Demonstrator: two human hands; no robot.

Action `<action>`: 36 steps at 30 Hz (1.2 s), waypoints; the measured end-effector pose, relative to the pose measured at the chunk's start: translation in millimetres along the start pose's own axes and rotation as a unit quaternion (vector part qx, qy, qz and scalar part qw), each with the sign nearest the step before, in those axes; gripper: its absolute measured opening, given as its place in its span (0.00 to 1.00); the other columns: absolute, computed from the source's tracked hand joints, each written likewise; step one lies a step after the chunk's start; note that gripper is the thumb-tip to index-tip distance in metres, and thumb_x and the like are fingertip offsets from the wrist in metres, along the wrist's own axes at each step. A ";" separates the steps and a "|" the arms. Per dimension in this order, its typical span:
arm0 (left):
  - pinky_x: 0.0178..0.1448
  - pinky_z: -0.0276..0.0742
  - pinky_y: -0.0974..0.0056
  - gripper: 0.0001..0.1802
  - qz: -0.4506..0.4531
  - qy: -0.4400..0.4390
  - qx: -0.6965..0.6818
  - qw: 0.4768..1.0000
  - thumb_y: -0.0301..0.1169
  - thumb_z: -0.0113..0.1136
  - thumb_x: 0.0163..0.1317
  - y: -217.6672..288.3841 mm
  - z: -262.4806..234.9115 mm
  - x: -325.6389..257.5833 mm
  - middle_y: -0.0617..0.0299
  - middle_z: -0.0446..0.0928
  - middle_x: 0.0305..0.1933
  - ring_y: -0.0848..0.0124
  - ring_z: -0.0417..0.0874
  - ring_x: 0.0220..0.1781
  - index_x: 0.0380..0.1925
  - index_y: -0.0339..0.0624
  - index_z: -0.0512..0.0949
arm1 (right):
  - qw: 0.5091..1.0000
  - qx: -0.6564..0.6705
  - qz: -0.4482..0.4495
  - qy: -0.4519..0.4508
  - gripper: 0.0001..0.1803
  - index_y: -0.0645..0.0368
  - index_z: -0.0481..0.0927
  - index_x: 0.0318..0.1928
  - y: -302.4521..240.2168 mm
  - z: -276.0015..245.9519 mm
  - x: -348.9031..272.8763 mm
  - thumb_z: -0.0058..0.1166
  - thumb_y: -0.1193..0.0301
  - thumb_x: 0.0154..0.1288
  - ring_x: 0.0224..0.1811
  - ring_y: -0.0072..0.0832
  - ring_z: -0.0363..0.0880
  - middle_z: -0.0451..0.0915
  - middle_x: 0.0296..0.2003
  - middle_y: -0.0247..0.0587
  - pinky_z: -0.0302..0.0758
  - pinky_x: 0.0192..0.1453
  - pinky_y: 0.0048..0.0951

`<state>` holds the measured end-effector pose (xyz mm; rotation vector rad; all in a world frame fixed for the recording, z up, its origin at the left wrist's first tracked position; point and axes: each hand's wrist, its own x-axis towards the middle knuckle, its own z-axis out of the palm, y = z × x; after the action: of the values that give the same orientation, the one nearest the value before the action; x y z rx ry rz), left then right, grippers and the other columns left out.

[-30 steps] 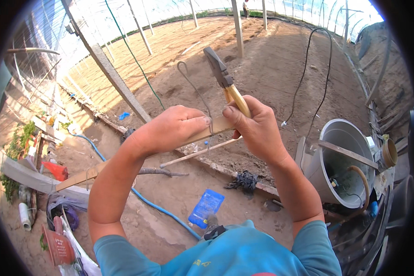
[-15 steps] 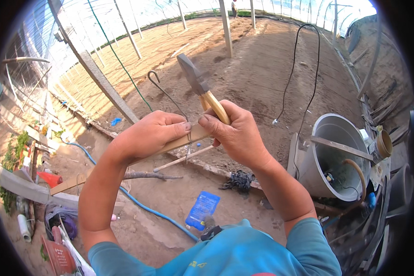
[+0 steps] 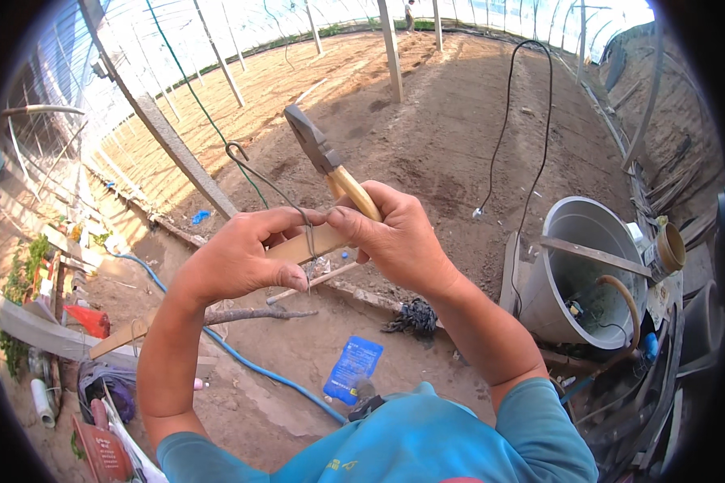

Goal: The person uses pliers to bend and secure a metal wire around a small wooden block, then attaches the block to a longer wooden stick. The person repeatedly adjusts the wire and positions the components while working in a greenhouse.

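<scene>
My right hand (image 3: 399, 241) is closed round the pliers (image 3: 326, 157), which have a dark metal head and yellowish handles; the jaws point up and away to the left. Its thumb also presses on the end of a flat wooden strip (image 3: 318, 244). My left hand (image 3: 238, 249) is curled about the same strip, its index finger over the top and its thumb lowered below. Around the strip, near that finger, passes a metal wire (image 3: 270, 183) with a hooked upper end. The strip runs down to the left behind my left forearm, where a second wire loop (image 3: 135, 338) hangs on it.
A grey bucket (image 3: 552, 278) with a wooden slat across it stands at the right. A blue hose (image 3: 246, 364), a branch (image 3: 258, 315) and a blue packet (image 3: 353, 369) lie on the soil. A black cable (image 3: 549, 105) hangs ahead; a slanting post (image 3: 157, 121) rises at the left.
My left thumb has come off the wire and dropped below the strip. The wire's hooked end has swung left and down. The pliers and both hands have shifted slightly left and lower.
</scene>
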<state>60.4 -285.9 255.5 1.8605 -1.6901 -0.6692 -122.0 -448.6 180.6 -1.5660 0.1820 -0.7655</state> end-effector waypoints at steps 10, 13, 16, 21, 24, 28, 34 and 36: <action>0.56 0.83 0.56 0.40 -0.008 -0.017 0.154 0.988 0.35 0.74 0.58 26.2 4.6 -6.8 0.46 0.86 0.51 0.51 0.88 0.51 0.72 0.40 0.76 | 1.000 -0.004 0.004 0.005 0.17 0.66 0.85 0.46 2.2 -1.4 -3.4 0.68 0.62 0.77 0.35 0.18 0.76 0.81 0.33 0.35 0.75 0.38 0.29; 0.55 0.84 0.52 0.39 0.030 0.033 0.231 0.972 0.34 0.72 0.60 28.1 13.2 -15.0 0.45 0.85 0.51 0.47 0.87 0.51 0.73 0.40 0.75 | 1.000 -0.012 -0.004 0.017 0.17 0.66 0.85 0.46 -0.1 -0.4 -5.3 0.68 0.62 0.77 0.35 0.18 0.76 0.81 0.32 0.35 0.75 0.38 0.29; 0.53 0.83 0.49 0.37 0.077 0.126 0.337 0.930 0.35 0.72 0.62 25.0 32.4 -18.4 0.46 0.85 0.49 0.46 0.87 0.50 0.71 0.40 0.75 | 0.999 -0.013 -0.002 0.036 0.16 0.66 0.85 0.46 1.2 -1.7 -6.9 0.68 0.62 0.76 0.35 0.18 0.76 0.81 0.32 0.35 0.75 0.38 0.29; 0.47 0.83 0.49 0.31 0.122 0.162 0.343 0.917 0.33 0.75 0.59 14.4 39.4 -22.2 0.50 0.84 0.42 0.49 0.88 0.45 0.63 0.40 0.79 | 0.999 0.035 -0.010 0.034 0.17 0.64 0.85 0.47 5.6 3.6 -11.6 0.70 0.61 0.76 0.30 0.15 0.77 0.82 0.32 0.31 0.75 0.32 0.23; 0.43 0.83 0.49 0.26 0.154 0.193 0.347 0.905 0.31 0.77 0.57 7.3 39.6 -21.5 0.53 0.83 0.36 0.49 0.87 0.40 0.56 0.41 0.82 | 0.999 0.029 -0.024 0.015 0.18 0.63 0.84 0.48 6.4 6.9 -16.2 0.70 0.60 0.75 0.28 0.13 0.77 0.82 0.32 0.29 0.75 0.29 0.19; 0.38 0.82 0.50 0.16 0.171 0.226 0.381 0.880 0.32 0.76 0.55 -7.8 39.8 -21.5 0.55 0.80 0.30 0.52 0.87 0.34 0.42 0.42 0.83 | 0.998 0.057 -0.016 -0.014 0.20 0.63 0.84 0.49 7.4 3.5 -21.1 0.70 0.57 0.75 0.28 0.13 0.77 0.82 0.32 0.30 0.76 0.29 0.19; 0.32 0.80 0.52 0.15 0.138 0.249 0.464 0.839 0.36 0.75 0.55 -12.3 33.0 -31.7 0.57 0.78 0.27 0.56 0.86 0.31 0.31 0.46 0.75 | 0.988 0.112 0.082 0.070 0.15 0.60 0.76 0.53 20.5 -22.8 -8.4 0.66 0.66 0.77 0.29 0.18 0.82 0.85 0.42 0.42 0.77 0.25 0.21; 0.31 0.80 0.52 0.15 0.148 0.264 0.459 0.835 0.35 0.75 0.55 -12.9 32.0 -32.9 0.58 0.77 0.26 0.56 0.86 0.30 0.31 0.46 0.75 | 0.984 0.121 0.070 0.109 0.13 0.62 0.80 0.51 28.4 -17.8 -4.5 0.67 0.68 0.75 0.27 0.14 0.78 0.80 0.30 0.32 0.77 0.28 0.20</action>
<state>45.1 -254.1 223.4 1.9740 -1.9660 0.8885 -126.3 -465.6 151.7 -1.2256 0.3429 -0.8149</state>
